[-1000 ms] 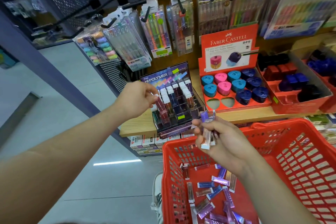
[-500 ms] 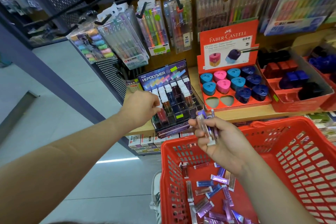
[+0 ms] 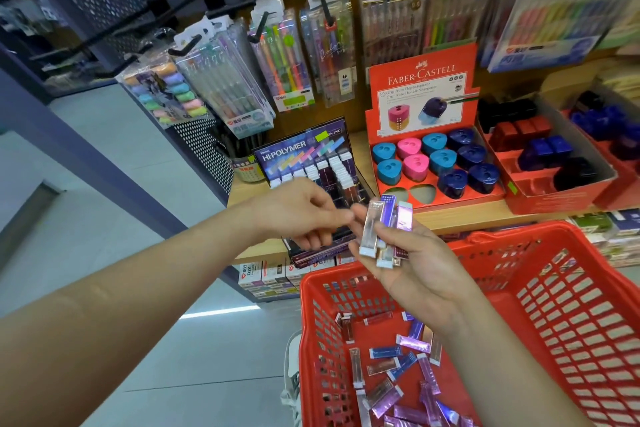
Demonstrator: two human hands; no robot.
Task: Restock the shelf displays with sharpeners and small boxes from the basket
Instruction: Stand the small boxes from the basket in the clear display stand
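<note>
Several slim boxes (image 3: 382,229) stand fanned in the right hand (image 3: 415,274), whose fingers curl round them above the red basket (image 3: 588,253). The left hand (image 3: 301,215) hangs just beside them, thumb and forefinger drawn together at the edge of the silver box; whether they pinch it cannot be told. Loose boxes (image 3: 398,366) lie on the basket floor. Behind the hands, on the shelf (image 3: 485,215), sit the display (image 3: 311,156) and a tray of sharpeners (image 3: 436,163).

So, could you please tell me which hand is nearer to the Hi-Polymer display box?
Left. The left hand hangs right in front of the Hi-Polymer display box, overlapping its lower rows. The right hand, holding small boxes, sits further right, over the basket.
</note>
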